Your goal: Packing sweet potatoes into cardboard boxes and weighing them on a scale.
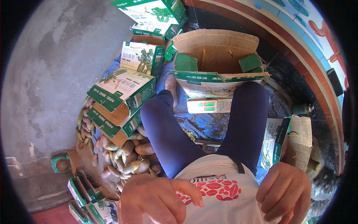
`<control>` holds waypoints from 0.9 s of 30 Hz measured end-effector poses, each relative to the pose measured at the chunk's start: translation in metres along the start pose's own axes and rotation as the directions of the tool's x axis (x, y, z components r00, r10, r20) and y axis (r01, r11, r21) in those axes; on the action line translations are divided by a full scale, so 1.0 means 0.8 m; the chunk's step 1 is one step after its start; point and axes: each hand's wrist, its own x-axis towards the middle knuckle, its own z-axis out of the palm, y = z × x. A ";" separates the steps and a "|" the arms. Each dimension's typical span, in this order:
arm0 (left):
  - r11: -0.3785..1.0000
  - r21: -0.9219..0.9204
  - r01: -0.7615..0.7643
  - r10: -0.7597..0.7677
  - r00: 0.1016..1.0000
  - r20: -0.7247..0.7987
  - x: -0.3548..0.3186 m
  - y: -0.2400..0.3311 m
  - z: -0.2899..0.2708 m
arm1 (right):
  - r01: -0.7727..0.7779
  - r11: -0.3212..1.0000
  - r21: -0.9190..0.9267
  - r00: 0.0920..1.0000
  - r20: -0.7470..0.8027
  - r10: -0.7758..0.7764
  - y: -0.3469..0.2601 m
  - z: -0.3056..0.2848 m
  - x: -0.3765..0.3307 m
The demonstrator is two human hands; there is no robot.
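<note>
My left hand (156, 199) hangs at the lower middle-left with fingers loosely spread, holding nothing, just above a heap of oblong green and reddish fruits (130, 155). My right hand (285, 192) is at the lower right with fingers curled inward; nothing shows in it. It sits beside a flat folded carton (274, 142). My legs in dark blue trousers (167, 127) reach forward on either side of a white digital scale (209, 105). An open, empty cardboard box (218, 56) with green flaps stands on the scale.
Green-and-white cartons (123, 91) are stacked at the left, more (153, 15) at the top. A blue tarp (203, 121) covers the ground between my legs. A green tape dispenser (60, 163) lies on the concrete floor. A painted curved wall (298, 33) runs along the right.
</note>
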 end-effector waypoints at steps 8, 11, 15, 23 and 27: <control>0.971 0.177 0.162 -0.159 0.987 -0.029 -0.005 0.002 0.008 | -0.061 0.996 -0.058 0.997 0.046 0.064 0.019 0.005 0.024; 0.979 0.146 0.139 -0.159 0.978 0.134 -0.001 -0.002 -0.005 | -0.054 0.995 -0.082 0.998 0.029 0.056 0.025 0.013 0.022; 0.982 0.132 0.134 -0.158 0.970 0.187 -0.001 -0.008 -0.005 | -0.024 0.996 -0.085 1.000 -0.010 0.023 0.036 0.026 0.020; 0.977 0.063 0.205 -0.215 0.950 0.226 -0.017 -0.010 -0.001 | -0.002 0.997 -0.075 0.998 0.062 0.006 0.040 0.027 0.018; 0.979 0.088 0.184 -0.200 0.955 0.221 -0.014 -0.008 0.001 | -0.013 0.995 -0.100 0.998 0.058 0.019 0.039 0.034 0.020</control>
